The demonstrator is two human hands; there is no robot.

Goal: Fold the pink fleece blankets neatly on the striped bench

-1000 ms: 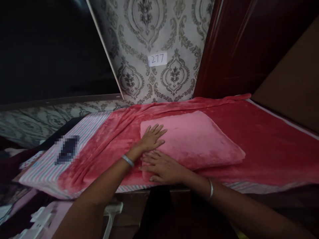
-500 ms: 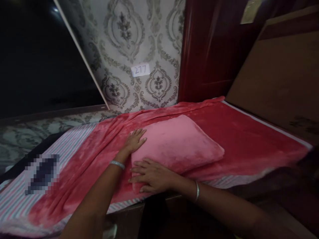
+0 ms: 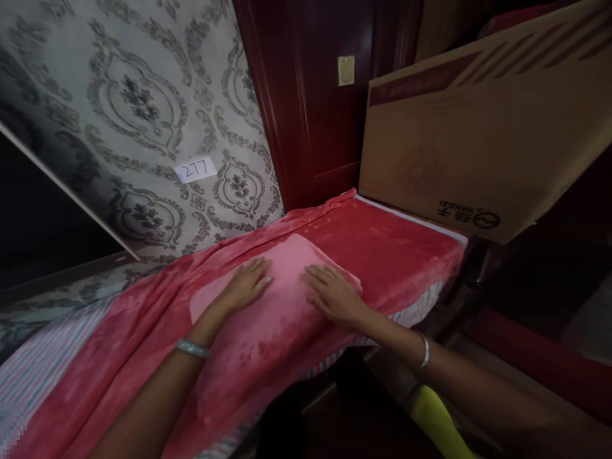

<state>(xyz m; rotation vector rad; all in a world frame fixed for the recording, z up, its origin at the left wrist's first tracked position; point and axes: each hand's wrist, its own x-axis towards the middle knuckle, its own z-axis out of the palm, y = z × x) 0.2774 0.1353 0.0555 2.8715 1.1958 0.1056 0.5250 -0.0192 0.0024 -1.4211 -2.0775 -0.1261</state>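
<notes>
Your left hand [image 3: 247,282] and right hand [image 3: 335,298] rest flat, fingers extended and unclenched, on the light-pink, rectangular plush bundle [image 3: 282,303], which lies on the red plush blanket [image 3: 387,248] near the grey-patterned wallpaper [image 3: 201,108].

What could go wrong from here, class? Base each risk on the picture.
Pressing unevenly with the left hand and right hand might crease the pink fabric. It lies close to the bed's near edge, so could slip. The red cover has loose folds and might bunch up.
</notes>
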